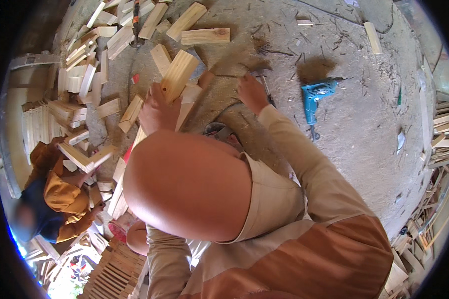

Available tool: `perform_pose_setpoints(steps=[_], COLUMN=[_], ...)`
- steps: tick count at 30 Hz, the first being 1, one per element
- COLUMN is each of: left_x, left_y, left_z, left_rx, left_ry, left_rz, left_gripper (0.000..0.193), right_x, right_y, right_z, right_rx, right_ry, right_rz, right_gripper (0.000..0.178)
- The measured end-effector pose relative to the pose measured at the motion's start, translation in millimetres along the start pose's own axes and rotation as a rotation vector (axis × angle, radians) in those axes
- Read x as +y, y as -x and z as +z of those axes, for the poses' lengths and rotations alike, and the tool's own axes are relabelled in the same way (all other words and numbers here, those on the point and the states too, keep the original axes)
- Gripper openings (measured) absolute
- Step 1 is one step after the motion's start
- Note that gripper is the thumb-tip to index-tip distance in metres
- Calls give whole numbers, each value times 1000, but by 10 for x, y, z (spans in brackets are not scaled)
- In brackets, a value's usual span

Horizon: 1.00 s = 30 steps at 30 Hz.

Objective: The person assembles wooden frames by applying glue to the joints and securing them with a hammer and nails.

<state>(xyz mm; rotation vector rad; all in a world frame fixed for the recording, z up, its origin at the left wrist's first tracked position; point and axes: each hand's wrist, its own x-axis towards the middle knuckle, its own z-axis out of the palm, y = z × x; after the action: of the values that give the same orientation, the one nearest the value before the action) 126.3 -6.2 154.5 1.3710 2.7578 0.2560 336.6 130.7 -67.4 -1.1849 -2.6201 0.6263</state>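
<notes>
My left hand [159,108] is closed round the near end of a short pale wooden block [180,72]. Other wood pieces lie beneath and beside that block, and the flat grey metal piece [197,62] shows behind it. My right hand [253,93] is low over the floor to the right, its fingers curled together. What they hold, if anything, is hidden. A hammer [265,82] lies against the right side of this hand, its head just beyond the knuckles. A thin dark rod [227,75] ends near the fingertips. My bent knee [184,184] covers the area nearer me.
A teal power drill [318,94] lies on the floor at right. Loose wooden blocks [205,36] and stacked pieces [75,70] fill the left and far left. Another person [60,199] sits at left, holding joined wood [80,157]. Scraps and sticks litter the concrete floor [364,164].
</notes>
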Motion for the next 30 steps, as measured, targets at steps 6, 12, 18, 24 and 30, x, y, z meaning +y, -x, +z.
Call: perform_pose_setpoints(steps=[6,12,18,24,30], left_x=[-74,-71,-150,-322,-264], left_y=[-15,-36,117,80,103], left_z=[-39,-127,-245,-81,-202], left_rx=[35,89,240,236,166], left_ry=[16,193,754,908,811], left_rz=[74,175,85,118,131], left_gripper=[56,79,61,45,58], right_x=[-43,115,-1176,-1824,-2020], right_y=[-439,-656,-401,-572,-829], right_z=[435,-152,-2043,-2267,-2049], right_rx=[16,149,408,167,182], right_ry=[155,-47,-678,-577,-364], right_rz=[-136,65,-291,-633,-752], right_gripper=[18,19,9,9,7])
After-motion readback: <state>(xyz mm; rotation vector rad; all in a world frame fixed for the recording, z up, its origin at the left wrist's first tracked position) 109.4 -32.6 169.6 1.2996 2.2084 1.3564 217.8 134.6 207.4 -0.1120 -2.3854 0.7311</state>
